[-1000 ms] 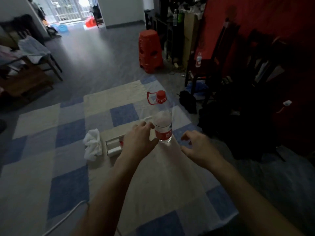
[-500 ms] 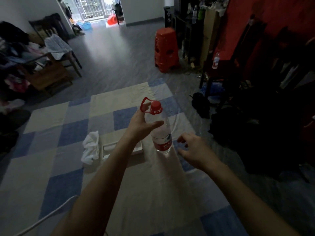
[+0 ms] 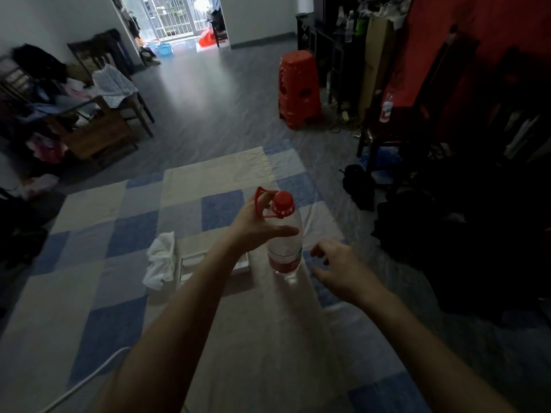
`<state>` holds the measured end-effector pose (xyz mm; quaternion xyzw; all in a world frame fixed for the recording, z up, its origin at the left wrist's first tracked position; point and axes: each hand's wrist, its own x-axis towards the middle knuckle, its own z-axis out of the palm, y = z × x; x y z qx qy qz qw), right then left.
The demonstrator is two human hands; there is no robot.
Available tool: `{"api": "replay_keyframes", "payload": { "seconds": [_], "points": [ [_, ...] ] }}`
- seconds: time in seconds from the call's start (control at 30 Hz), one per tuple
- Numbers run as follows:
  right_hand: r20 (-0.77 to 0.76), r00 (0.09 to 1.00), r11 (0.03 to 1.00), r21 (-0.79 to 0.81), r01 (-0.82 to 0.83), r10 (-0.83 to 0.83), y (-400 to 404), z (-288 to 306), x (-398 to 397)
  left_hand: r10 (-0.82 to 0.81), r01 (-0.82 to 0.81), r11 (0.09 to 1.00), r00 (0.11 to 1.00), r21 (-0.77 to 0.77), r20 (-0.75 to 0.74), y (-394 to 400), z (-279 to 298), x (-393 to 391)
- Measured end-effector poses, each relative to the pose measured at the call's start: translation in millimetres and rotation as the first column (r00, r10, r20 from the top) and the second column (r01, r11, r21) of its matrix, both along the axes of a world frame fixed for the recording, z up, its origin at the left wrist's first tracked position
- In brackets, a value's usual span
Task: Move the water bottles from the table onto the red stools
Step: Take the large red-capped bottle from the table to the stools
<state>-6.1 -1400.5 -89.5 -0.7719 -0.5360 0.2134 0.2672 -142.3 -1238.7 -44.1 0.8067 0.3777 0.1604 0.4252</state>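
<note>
A clear water bottle [image 3: 284, 248] with a red cap, red label and red carry loop stands upright on the table's checkered cloth [image 3: 119, 234]. My left hand [image 3: 255, 226] grips it near the top, a finger hooked through the red loop and the thumb lying across the bottle's shoulder. Just right of the bottle, my right hand [image 3: 340, 269] hovers with loosely curled fingers and holds nothing. A stack of red stools [image 3: 298, 87] stands on the floor beyond the table. A second small bottle [image 3: 387, 108] sits on a dark chair at the right.
A crumpled white cloth [image 3: 161, 260] and a flat white box [image 3: 190, 266] lie left of the bottle. A white cable [image 3: 83, 380] runs over the near left cloth. Dark bags [image 3: 447, 234] crowd the floor right of the table. Cluttered furniture [image 3: 74, 120] stands far left.
My left hand has gone from the bottle's body up to the red loop and hooked it. The right hand stays beside the bottle. The view has tilted up toward the stools.
</note>
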Motion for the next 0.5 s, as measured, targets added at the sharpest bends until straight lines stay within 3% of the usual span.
{"api": "replay_keyframes", "payload": {
  "seconds": [0.3,0.5],
  "points": [
    [-0.077,0.996,0.997,0.062,0.050,-0.045,-8.5,-6.6,1.4,0.025,-0.035,0.992,0.996,0.120,0.082,-18.7,11.3,-2.4],
    [-0.196,0.976,0.968,0.211,0.138,-0.096,-14.6,-9.4,-3.8,0.019,-0.043,0.988,0.987,0.150,0.160,-37.5,45.4,-4.3]
  ]
}}
